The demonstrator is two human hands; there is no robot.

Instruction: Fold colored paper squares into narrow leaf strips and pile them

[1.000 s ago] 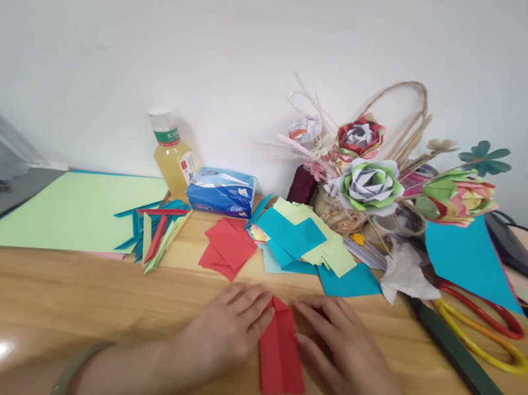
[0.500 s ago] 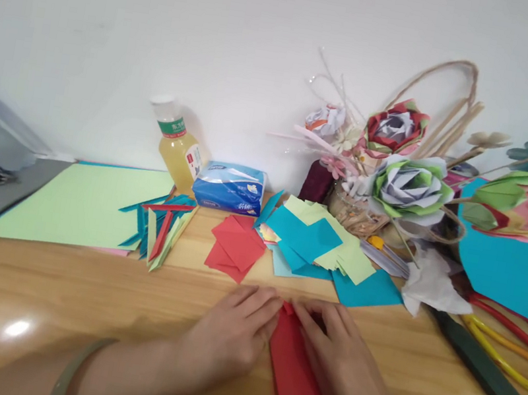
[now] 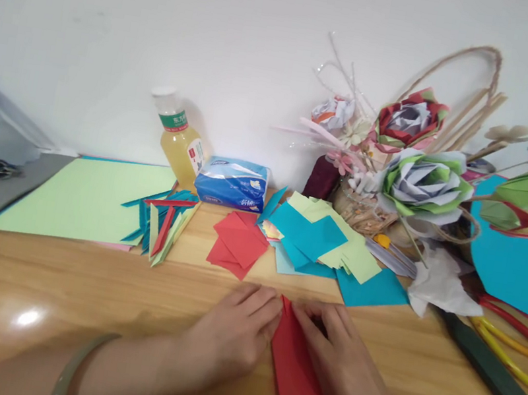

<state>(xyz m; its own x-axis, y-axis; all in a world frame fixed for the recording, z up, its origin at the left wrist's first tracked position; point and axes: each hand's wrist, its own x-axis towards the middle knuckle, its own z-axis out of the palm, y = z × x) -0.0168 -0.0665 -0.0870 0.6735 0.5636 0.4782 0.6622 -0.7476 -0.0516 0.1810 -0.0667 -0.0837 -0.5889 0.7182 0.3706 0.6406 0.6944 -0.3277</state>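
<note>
A red sheet of paper lies on the wooden table between my hands, its narrow far end at my fingertips. My left hand is closed on the far left edge of the paper, fingers pressed together. From the other side my right hand pinches the far right edge, its thumb and fingers bent. Parts of both edges are hidden under my fingers. Beyond my hands is a small pile of red paper pieces. To its left lie several folded paper strips in teal, red and light green.
Teal and light green papers lie behind my right hand. A tissue pack and a tilted drink bottle stand by the wall. At the right are paper flowers, a crumpled tissue and a dark green-handled tool.
The small folded flap at the paper's far end has changed; a narrow pointed tip shows there now. My hands hold nearly the same place. The view has shifted slightly.
</note>
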